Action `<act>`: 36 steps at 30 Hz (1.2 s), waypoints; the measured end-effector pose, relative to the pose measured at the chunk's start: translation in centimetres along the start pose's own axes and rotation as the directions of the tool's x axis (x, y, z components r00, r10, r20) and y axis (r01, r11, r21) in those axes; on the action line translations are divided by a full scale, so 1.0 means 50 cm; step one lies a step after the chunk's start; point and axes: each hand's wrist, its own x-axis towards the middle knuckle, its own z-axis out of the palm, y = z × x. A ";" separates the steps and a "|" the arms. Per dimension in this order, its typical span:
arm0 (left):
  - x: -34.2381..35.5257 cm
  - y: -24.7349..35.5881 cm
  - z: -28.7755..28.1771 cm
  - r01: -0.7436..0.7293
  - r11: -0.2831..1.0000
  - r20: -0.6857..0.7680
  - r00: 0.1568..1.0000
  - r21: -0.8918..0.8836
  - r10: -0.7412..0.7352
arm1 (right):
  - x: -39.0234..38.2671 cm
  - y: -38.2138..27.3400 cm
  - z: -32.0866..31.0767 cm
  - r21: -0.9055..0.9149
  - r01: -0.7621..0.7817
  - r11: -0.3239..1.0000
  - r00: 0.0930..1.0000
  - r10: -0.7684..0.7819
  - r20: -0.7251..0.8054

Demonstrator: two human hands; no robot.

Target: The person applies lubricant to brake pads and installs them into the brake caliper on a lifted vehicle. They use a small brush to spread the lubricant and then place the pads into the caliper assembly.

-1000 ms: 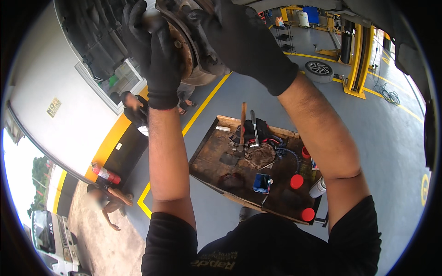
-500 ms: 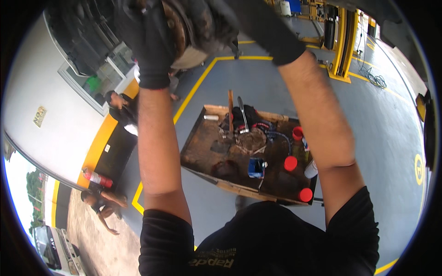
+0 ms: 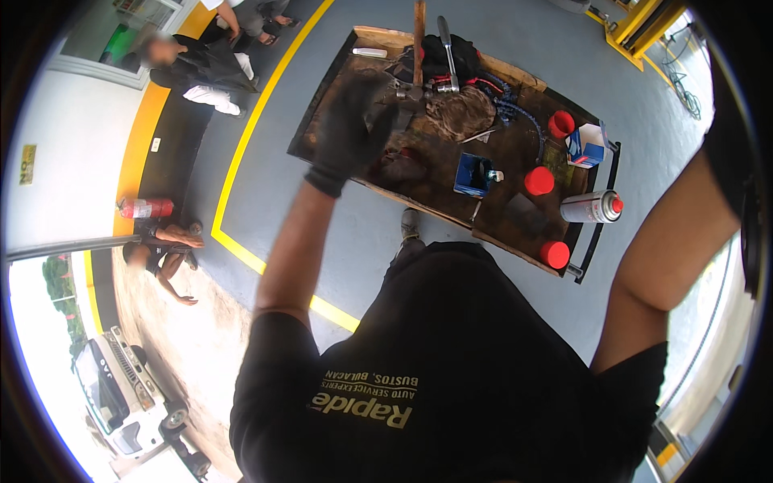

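Hammer (image 3: 418, 56) and ratchet (image 3: 448, 52) lie unheld on the surface (image 3: 515, 74), near the blurred, seemingly spread left hand (image 3: 354, 133); right hand unseen, state unknown.

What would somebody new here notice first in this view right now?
Probably the black-gloved left hand, near the middle top, in front of the left part of the brown work tray. Next, the red-topped can at the tray's right edge. Then the bright yellow floor line, bending left of the tray.
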 end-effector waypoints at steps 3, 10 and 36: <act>-0.233 -0.087 0.119 0.172 0.949 0.420 0.866 0.263 -0.274 | -0.148 -0.006 0.029 0.127 -0.334 0.934 0.942 0.333 0.032; -0.331 -0.161 0.261 -0.016 0.929 0.697 0.667 0.369 -0.265 | -0.571 -0.125 0.267 0.433 -0.589 0.682 0.797 0.401 0.452; 0.234 -0.391 0.548 -0.229 0.925 0.604 0.797 0.304 -0.001 | -0.583 -0.213 0.162 0.096 -0.683 0.724 0.686 0.591 0.424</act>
